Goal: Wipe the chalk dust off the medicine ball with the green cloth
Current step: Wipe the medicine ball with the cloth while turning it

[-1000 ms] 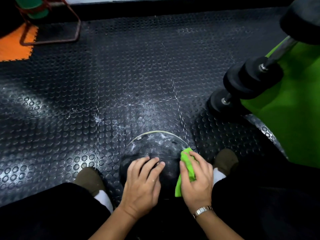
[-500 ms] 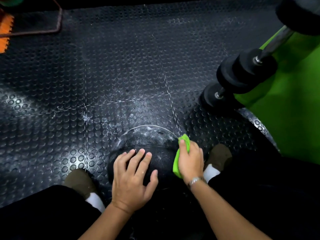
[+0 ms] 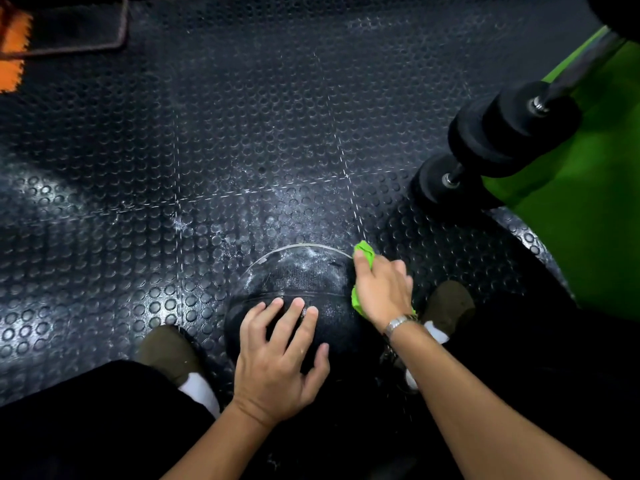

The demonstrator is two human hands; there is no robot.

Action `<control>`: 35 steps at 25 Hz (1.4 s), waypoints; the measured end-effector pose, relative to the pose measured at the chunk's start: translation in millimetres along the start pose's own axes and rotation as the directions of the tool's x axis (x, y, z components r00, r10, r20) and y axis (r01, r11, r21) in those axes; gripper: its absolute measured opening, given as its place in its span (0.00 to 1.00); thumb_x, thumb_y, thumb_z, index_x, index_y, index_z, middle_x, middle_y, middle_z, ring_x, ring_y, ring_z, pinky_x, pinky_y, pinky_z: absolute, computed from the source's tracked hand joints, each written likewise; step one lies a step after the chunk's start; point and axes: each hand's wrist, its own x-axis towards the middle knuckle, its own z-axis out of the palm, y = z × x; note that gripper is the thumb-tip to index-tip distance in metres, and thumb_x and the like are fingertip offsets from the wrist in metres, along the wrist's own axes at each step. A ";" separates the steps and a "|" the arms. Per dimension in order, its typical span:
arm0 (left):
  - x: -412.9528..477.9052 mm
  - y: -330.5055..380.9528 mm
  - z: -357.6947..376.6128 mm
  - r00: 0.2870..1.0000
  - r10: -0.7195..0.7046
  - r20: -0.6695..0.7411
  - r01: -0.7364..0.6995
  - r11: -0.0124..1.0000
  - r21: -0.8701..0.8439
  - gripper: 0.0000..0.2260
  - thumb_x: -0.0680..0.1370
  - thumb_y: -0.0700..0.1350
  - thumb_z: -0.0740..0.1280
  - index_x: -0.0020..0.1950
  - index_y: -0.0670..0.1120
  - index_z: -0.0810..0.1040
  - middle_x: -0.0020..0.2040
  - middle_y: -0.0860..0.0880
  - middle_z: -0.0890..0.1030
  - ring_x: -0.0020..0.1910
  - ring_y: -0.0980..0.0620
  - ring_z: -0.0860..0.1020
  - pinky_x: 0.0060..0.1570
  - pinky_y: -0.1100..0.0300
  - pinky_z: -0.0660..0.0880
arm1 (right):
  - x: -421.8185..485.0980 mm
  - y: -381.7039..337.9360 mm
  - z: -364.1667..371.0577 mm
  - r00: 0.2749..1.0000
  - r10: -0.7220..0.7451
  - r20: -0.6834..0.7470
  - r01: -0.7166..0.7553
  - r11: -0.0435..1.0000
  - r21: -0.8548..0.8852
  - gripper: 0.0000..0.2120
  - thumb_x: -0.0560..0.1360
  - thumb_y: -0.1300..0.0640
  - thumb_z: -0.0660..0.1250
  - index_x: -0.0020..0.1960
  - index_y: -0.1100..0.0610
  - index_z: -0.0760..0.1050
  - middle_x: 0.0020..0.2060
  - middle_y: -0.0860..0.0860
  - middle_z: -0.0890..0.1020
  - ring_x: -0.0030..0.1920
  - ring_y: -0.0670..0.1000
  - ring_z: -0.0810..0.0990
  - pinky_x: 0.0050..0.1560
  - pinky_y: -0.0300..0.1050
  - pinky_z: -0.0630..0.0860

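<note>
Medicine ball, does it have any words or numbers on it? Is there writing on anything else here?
There is no text that can be read in this picture.
medicine ball: only pale chalk smears and a light line round it, no letters or numbers.
green cloth: plain, no label showing.
dumbbells: black ends, no numbers showing.
wristwatch: only the metal band shows, not the dial.

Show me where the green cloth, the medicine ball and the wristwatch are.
green cloth (image 3: 365, 252): head view, its bunched far tip.
medicine ball (image 3: 304, 271): head view, dusty top surface.
wristwatch (image 3: 398, 322): head view, metal band at the wrist.
</note>
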 end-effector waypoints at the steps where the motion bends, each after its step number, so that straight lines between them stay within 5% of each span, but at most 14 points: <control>1: -1.3 0.2 -0.1 1.000 -0.015 -0.004 0.015 1.000 0.009 0.20 0.82 0.55 0.62 0.68 0.44 0.76 0.63 0.40 0.84 0.65 0.38 0.74 0.68 0.37 0.71 | -10.3 -1.6 2.5 0.985 -0.161 -0.058 0.157 0.985 -0.072 0.27 0.83 0.40 0.45 0.65 0.53 0.75 0.66 0.48 0.76 0.63 0.53 0.68 0.64 0.52 0.62; 4: -3.8 -4.3 -2.3 1.000 -0.019 -0.004 0.019 1.000 0.000 0.21 0.82 0.56 0.62 0.69 0.44 0.76 0.64 0.40 0.83 0.65 0.38 0.74 0.69 0.38 0.70 | -57.2 19.7 9.1 0.928 -0.354 -0.114 0.341 0.932 -0.121 0.29 0.80 0.39 0.42 0.73 0.48 0.70 0.71 0.40 0.70 0.62 0.49 0.67 0.62 0.48 0.61; 8: -1.0 2.8 0.1 1.000 0.021 0.012 -0.021 1.000 0.010 0.21 0.82 0.55 0.63 0.69 0.44 0.76 0.64 0.41 0.84 0.65 0.38 0.74 0.69 0.38 0.70 | -4.2 -1.1 2.3 1.000 -0.003 -0.016 0.001 0.996 -0.086 0.28 0.84 0.42 0.44 0.65 0.56 0.75 0.67 0.52 0.76 0.64 0.55 0.67 0.65 0.54 0.62; 13: -4.3 -3.4 -0.7 1.000 -0.020 -0.003 0.020 1.000 0.001 0.21 0.82 0.55 0.62 0.69 0.43 0.76 0.66 0.41 0.82 0.66 0.38 0.74 0.70 0.38 0.70 | -66.8 -6.8 7.2 0.916 -0.392 -0.088 0.362 0.900 -0.243 0.30 0.80 0.41 0.41 0.74 0.50 0.69 0.73 0.42 0.69 0.62 0.50 0.67 0.62 0.49 0.63; 18: -2.3 1.7 1.1 1.000 0.023 0.012 -0.023 1.000 0.021 0.22 0.81 0.54 0.64 0.70 0.43 0.76 0.65 0.41 0.83 0.65 0.38 0.74 0.70 0.38 0.71 | 7.4 -28.2 0.7 0.996 -0.083 0.022 0.085 0.971 -0.222 0.25 0.84 0.45 0.46 0.62 0.58 0.76 0.64 0.53 0.78 0.61 0.56 0.70 0.62 0.55 0.64; 21: -3.4 -1.0 1.5 1.000 -0.012 0.005 0.012 1.000 0.011 0.22 0.80 0.54 0.65 0.69 0.43 0.76 0.66 0.41 0.82 0.66 0.38 0.74 0.69 0.37 0.70 | -25.8 -28.3 7.8 0.907 -0.419 -0.044 0.386 0.869 -0.309 0.26 0.82 0.43 0.45 0.69 0.52 0.73 0.69 0.45 0.74 0.59 0.53 0.69 0.60 0.51 0.63; 23: -4.4 -5.5 0.4 1.000 -0.002 0.000 0.002 1.000 -0.005 0.21 0.81 0.53 0.63 0.70 0.43 0.75 0.67 0.42 0.81 0.66 0.39 0.74 0.70 0.38 0.69 | -58.0 -6.9 2.7 0.867 -0.497 -0.036 0.469 0.838 -0.279 0.27 0.81 0.42 0.45 0.73 0.49 0.70 0.72 0.40 0.70 0.59 0.51 0.69 0.59 0.49 0.63; 27: 1.5 4.0 3.8 0.999 0.043 0.028 -0.043 0.999 0.009 0.22 0.77 0.51 0.66 0.69 0.43 0.78 0.64 0.41 0.84 0.65 0.39 0.74 0.72 0.40 0.69 | 8.0 -26.6 -1.5 0.978 -0.209 0.004 0.202 0.941 -0.270 0.23 0.83 0.44 0.47 0.60 0.54 0.77 0.63 0.50 0.79 0.60 0.55 0.70 0.61 0.54 0.63; 32: -0.5 2.5 1.7 1.000 -0.027 0.015 0.027 0.999 0.028 0.23 0.76 0.52 0.67 0.67 0.42 0.80 0.63 0.40 0.84 0.65 0.39 0.74 0.71 0.39 0.68 | -46.7 -4.4 4.9 0.836 -0.544 -0.076 0.501 0.813 -0.297 0.23 0.82 0.43 0.48 0.69 0.47 0.73 0.69 0.39 0.73 0.57 0.50 0.69 0.57 0.50 0.64; 35: -4.4 6.5 1.6 1.000 0.010 0.015 -0.010 1.000 0.017 0.23 0.76 0.52 0.67 0.69 0.44 0.77 0.63 0.41 0.84 0.65 0.40 0.74 0.72 0.40 0.68 | -6.0 -6.2 1.0 0.938 -0.346 -0.015 0.332 0.910 -0.248 0.24 0.83 0.44 0.46 0.64 0.52 0.76 0.66 0.47 0.76 0.60 0.54 0.69 0.61 0.53 0.64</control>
